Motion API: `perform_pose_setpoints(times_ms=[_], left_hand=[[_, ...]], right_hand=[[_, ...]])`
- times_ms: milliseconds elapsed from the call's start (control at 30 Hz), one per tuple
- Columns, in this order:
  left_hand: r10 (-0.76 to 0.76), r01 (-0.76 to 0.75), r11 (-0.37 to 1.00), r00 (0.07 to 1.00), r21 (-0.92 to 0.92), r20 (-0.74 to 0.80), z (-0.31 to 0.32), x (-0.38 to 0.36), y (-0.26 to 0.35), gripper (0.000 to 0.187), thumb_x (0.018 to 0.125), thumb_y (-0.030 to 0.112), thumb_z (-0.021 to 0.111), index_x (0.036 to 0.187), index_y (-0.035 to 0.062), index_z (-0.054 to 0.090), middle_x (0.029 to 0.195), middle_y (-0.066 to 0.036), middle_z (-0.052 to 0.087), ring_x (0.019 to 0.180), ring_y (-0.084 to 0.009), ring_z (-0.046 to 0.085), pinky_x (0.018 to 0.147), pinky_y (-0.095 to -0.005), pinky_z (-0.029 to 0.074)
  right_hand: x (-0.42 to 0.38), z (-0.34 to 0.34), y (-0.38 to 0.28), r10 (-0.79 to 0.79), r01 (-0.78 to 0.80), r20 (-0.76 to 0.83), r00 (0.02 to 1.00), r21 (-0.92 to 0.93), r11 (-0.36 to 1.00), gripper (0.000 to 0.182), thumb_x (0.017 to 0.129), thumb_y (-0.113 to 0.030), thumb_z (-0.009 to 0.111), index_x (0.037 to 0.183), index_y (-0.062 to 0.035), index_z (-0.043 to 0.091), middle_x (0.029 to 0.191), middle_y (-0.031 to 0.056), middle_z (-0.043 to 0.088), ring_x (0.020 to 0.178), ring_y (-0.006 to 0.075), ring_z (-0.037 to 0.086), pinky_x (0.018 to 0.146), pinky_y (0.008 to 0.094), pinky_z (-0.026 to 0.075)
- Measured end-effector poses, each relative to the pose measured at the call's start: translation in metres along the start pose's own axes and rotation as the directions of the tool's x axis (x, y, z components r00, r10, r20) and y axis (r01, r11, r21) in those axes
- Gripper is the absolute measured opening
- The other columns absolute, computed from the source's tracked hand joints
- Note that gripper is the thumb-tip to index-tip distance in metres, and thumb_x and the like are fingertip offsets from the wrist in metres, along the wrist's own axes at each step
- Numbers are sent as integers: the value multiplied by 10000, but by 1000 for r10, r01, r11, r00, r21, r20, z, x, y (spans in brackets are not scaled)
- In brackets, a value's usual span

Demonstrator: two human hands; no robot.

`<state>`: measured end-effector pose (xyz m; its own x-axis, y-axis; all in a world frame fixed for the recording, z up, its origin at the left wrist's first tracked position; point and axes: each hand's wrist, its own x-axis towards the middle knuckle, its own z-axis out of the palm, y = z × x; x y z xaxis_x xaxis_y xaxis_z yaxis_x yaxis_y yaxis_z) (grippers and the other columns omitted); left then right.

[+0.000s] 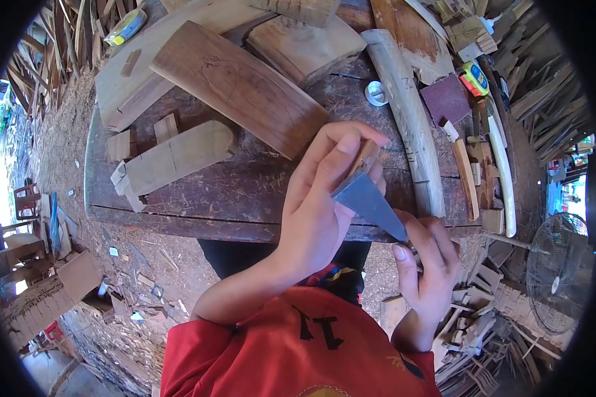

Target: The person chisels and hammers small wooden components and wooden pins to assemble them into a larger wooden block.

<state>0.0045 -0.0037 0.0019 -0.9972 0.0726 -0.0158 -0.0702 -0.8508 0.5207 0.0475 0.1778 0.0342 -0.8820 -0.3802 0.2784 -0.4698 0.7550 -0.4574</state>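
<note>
My left hand grips a small wooden block wrapped with a grey triangular sheet of sandpaper, fingers closed over its upper end. My right hand pinches the sheet's lower point between thumb and fingertips. Both are held just above the near edge of the table. The only writing I can read is a black "11" on my red shirt; pencil marks on the long pale curved piece are too small to read.

The table is dark, worn and scratched timber, standing outdoors on ground strewn with sawdust and offcuts. Stacks of wood scraps lie to both sides, and a standing fan shows at right.

On the table I count one broad brown plank, one notched pale block, two tape measures, one yellow-green at right and one at top left, one dark red sandpaper sheet, and one small white cap.
</note>
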Motion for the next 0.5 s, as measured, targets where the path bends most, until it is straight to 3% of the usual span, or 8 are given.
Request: perform_pose_setpoints(times_ms=[200, 500], left_hand=[[5, -6, 1000, 999, -11, -42, -4, 0, 2, 302, 1122, 294, 396, 1217, 38, 527, 783, 25, 379, 682, -125, 392, 700, -300, 418], [109, -108, 994, 994, -29, 14, -5, 2, 1, 274, 1125, 287, 391, 1197, 55, 518, 756, 36, 317, 656, -111, 316, 622, -296, 318]], right_hand=[[1, 2, -2, -12, 12, -14, 1000, -18, 1000, 362, 893, -247, 754, 1232, -124, 733, 873, 65, 628, 675, 230, 651, 580, 384, 502], [1, 5, -3, -23, 23, -5, 1000, -30, 999, 368, 891, -252, 758, 1233, -119, 737, 878, 61, 633, 661, 219, 643, 579, 383, 502]])
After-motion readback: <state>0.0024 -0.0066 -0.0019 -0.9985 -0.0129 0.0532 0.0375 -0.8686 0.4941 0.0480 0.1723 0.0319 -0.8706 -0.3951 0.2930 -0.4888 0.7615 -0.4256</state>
